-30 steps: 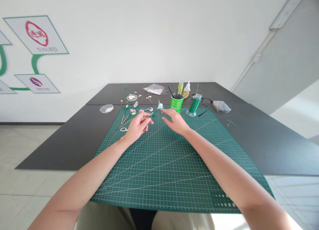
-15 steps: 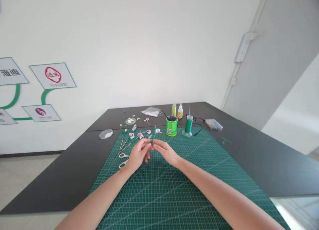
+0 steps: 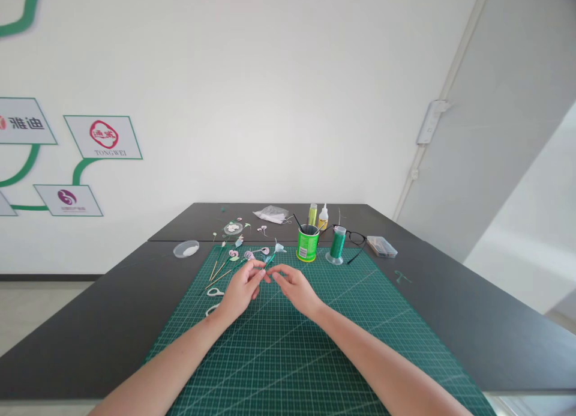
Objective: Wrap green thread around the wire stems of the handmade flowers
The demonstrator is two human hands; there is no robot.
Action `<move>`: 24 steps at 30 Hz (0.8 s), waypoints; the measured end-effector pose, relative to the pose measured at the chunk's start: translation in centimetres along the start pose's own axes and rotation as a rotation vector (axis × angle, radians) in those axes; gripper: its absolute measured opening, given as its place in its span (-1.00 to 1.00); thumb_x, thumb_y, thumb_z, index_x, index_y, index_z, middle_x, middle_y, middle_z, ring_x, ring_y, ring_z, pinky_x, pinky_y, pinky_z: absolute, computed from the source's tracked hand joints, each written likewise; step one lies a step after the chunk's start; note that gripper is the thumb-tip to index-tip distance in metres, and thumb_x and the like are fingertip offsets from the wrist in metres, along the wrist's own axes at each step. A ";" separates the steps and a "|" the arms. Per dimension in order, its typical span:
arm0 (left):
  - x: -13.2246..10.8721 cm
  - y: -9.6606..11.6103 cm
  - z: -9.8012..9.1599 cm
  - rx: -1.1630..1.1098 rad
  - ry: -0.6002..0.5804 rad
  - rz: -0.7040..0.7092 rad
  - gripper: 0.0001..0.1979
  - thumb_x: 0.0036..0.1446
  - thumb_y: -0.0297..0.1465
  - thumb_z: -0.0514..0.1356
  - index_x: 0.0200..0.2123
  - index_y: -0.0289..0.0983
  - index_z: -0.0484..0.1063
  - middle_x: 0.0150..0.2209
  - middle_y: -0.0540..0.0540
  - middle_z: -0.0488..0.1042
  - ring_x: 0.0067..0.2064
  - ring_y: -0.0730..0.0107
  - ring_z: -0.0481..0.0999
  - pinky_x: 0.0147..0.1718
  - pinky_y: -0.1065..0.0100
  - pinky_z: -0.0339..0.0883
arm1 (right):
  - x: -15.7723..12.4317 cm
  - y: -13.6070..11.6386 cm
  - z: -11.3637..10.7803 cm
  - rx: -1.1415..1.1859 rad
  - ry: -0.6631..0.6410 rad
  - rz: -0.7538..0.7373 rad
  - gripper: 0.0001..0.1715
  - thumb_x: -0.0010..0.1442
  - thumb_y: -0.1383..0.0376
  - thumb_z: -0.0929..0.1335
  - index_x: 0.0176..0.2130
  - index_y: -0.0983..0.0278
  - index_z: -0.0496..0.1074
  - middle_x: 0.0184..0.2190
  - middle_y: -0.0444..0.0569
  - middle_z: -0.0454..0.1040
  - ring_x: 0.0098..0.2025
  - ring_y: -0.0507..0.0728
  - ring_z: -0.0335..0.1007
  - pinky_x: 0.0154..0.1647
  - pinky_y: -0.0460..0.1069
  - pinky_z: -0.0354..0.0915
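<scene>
My left hand [image 3: 245, 288] is closed, thumb and fingertips pinching a thin green stem [image 3: 270, 260] above the cutting mat. At the stem's upper end shows a small pale blue flower [image 3: 279, 248]; whether it is joined to the stem I cannot tell. My right hand [image 3: 296, 289] is just to the right, its thumb and forefinger drawn together near the stem's lower end. What those fingertips hold, if anything, is too small to make out. White-handled scissors [image 3: 215, 292] lie left of my left hand, partly hidden by it.
A green cutting mat [image 3: 288, 356] covers the black table [image 3: 148, 308]. Behind my hands stand a green can [image 3: 307, 248] with tools, a green thread spool [image 3: 338, 245] and a glue bottle [image 3: 323, 217]. Glasses [image 3: 357, 238], a clear box [image 3: 382, 246] and several flower pieces [image 3: 233, 255] lie around.
The view has tilted and shifted slightly. My right hand's fingers have drawn a little away from the stem, leaving a small gap between the hands. My left hand keeps the stem.
</scene>
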State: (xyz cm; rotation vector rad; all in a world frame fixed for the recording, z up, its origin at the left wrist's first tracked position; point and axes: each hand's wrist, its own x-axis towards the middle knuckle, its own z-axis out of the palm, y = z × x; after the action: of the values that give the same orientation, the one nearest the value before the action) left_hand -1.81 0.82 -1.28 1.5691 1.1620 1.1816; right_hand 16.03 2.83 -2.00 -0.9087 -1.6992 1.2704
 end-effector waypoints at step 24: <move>0.2 -0.1 -1.2 0.192 -0.031 0.058 -0.74 0.23 -0.16 0.19 -0.15 -0.21 0.43 -0.36 -0.07 0.64 -0.60 0.43 0.38 -0.54 0.38 0.26 | -0.9 -2.4 -2.2 0.110 -0.148 -0.001 -0.59 0.15 0.01 0.45 -0.27 0.32 0.62 -0.71 -0.26 0.13 -0.66 -0.09 -0.18 -0.64 -0.07 -0.22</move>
State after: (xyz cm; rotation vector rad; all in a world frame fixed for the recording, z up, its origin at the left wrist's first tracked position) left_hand -2.94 1.17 -1.08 1.7698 1.2468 1.1051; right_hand 18.20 2.34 0.54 -0.7648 -1.7238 1.4457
